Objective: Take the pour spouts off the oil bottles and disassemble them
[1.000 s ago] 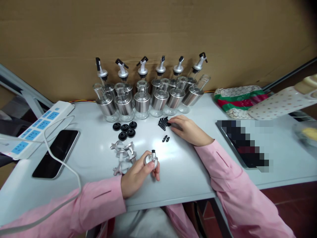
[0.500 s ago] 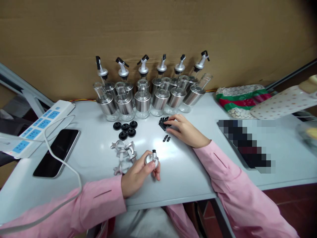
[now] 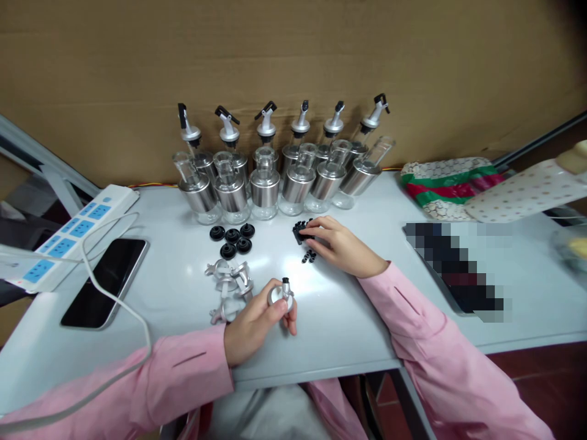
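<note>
My left hand [image 3: 254, 321] is closed around a silver pourer spout [image 3: 279, 297], holding it upright with a small black tip on top. At the small pile of black levers [image 3: 299, 233], my right hand [image 3: 346, 247] has its thumb and fingertips closing on a black lever; the fingers partly cover it. Just below those fingertips lie several tiny black caps [image 3: 309, 256]. Several more silver pourer spouts [image 3: 229, 284] are heaped beside my left hand. Round black stoppers [image 3: 232, 236] lie in a group beyond them.
Two rows of glass-and-steel bottles [image 3: 265, 188] line the back; the rear ones carry pourers. A power strip [image 3: 68, 235], a phone [image 3: 105, 282] and a white cable [image 3: 137, 311] are at left. A patterned bag [image 3: 447, 183] and a pixelated dark object [image 3: 452, 269] are at right.
My right hand has shifted slightly down and left at the lever pile, its fingertips drawing closer together. Some levers have moved under them. My left hand holds the spout in the same place.
</note>
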A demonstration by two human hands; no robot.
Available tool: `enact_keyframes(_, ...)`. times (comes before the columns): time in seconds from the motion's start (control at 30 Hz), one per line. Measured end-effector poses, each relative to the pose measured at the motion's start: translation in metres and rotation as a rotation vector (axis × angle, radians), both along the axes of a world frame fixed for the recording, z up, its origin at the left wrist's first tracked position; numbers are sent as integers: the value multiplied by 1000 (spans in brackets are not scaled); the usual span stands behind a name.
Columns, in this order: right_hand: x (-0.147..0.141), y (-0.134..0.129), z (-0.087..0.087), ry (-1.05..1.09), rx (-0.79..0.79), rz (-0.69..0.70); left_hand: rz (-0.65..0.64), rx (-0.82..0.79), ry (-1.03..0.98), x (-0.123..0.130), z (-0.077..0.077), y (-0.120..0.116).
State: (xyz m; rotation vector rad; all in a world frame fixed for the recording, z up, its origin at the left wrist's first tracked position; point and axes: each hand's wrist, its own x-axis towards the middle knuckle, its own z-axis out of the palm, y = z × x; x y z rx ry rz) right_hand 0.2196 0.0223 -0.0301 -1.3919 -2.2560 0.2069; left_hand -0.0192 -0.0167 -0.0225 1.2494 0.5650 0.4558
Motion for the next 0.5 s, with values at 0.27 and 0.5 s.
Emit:
enact_keyframes(0.27, -1, 0, 1, -25, -34, 22, 4, -3, -3, 1, 1, 0)
enact_keyframes(0.5, 1, 0, 1, -20, -36, 4, 2, 12, -7, 1, 0, 0)
